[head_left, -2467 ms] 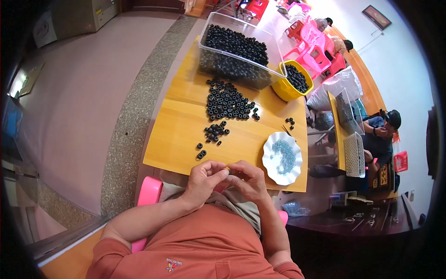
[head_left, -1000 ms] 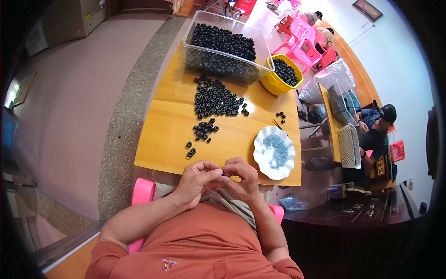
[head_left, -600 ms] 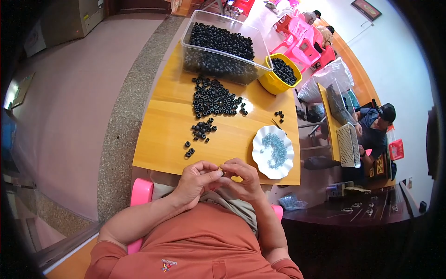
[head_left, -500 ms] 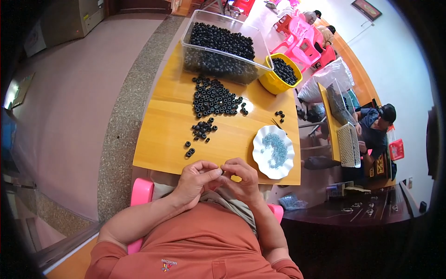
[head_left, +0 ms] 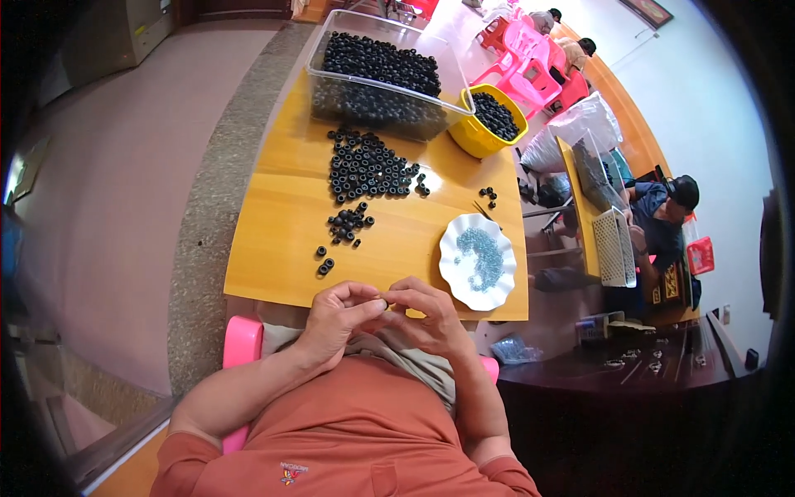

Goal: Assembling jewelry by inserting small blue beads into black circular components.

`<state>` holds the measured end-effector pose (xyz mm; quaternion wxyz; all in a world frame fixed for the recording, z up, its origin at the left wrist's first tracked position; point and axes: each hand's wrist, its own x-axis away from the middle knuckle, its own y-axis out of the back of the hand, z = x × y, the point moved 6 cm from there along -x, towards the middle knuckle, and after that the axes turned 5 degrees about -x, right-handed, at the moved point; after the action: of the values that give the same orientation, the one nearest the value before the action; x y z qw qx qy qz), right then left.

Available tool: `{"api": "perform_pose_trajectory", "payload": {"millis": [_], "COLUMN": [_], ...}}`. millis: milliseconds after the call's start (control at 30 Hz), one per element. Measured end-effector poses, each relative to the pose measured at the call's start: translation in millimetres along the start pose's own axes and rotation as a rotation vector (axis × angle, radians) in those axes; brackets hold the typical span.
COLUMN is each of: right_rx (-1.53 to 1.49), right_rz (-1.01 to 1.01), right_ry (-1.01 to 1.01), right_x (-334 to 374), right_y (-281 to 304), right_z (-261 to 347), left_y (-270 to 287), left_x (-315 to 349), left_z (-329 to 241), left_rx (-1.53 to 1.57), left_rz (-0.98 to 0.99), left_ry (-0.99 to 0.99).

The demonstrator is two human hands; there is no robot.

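My left hand [head_left: 338,321] and my right hand [head_left: 432,321] meet at the table's near edge, closed in a pinch. Between the fingertips a small black ring-shaped part [head_left: 386,305] shows only in part. Beyond my left hand lie a few loose black rings [head_left: 325,266] and a small cluster [head_left: 349,222]. Farther off spreads a larger heap of black rings [head_left: 364,170]. To the right of my hands stands a white scalloped plate [head_left: 452,276] with tiny clear bluish pieces [head_left: 489,258] in it. Thin tweezers [head_left: 487,214] rest by its far edge, with several small black parts [head_left: 490,197] next to them.
A clear plastic bin [head_left: 377,124] full of black rings stands at the table's far end, beside a yellow tub [head_left: 474,135] of the same. At right, a co-worker [head_left: 662,224] sits by another table with a white perforated basket [head_left: 614,248]. Pink chairs [head_left: 522,62] stand far back.
The whole view has shifted slightly, so the table appears a little farther left and up. My hands stay pinched together, with the right fingers slightly rearranged.
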<state>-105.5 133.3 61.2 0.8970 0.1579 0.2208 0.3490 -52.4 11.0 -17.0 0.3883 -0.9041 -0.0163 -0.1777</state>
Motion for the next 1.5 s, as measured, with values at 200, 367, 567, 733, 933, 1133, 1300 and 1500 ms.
{"api": "perform_pose_trajectory", "payload": {"millis": [200,367,567,733,933,1133,1300,1500], "right_rx": [0.365,0.780,0.881,0.904,0.913,0.887,0.875,0.861], "right_rz": [-0.255,-0.253,-0.151,-0.098,-0.009,0.021,0.017,0.024], "right_ry": [-0.053,-0.175,-0.252,-0.245,-0.259,-0.297,-0.308,-0.301], "right_x": [14,18,10,6,0,5,9,8], "right_y": [66,101,101,100,99,102,104,104], "right_z": [-13,-33,-51,-61,-62,-68,-65,-64], "left_y": [0,-1,0,-2,-2,-1,-2,-2], "left_x": [3,2,1,3,3,2,1,1], "left_z": [-4,-1,1,-1,-2,1,0,0], "left_rx": [-0.028,-0.051,-0.063,-0.077,-0.076,-0.067,-0.074,-0.095], "left_rz": [-0.057,-0.044,-0.045,-0.036,-0.042,-0.046,-0.041,-0.045], "left_ry": [0.028,0.020,0.023,0.021,0.016,0.028,0.009,0.002]}}
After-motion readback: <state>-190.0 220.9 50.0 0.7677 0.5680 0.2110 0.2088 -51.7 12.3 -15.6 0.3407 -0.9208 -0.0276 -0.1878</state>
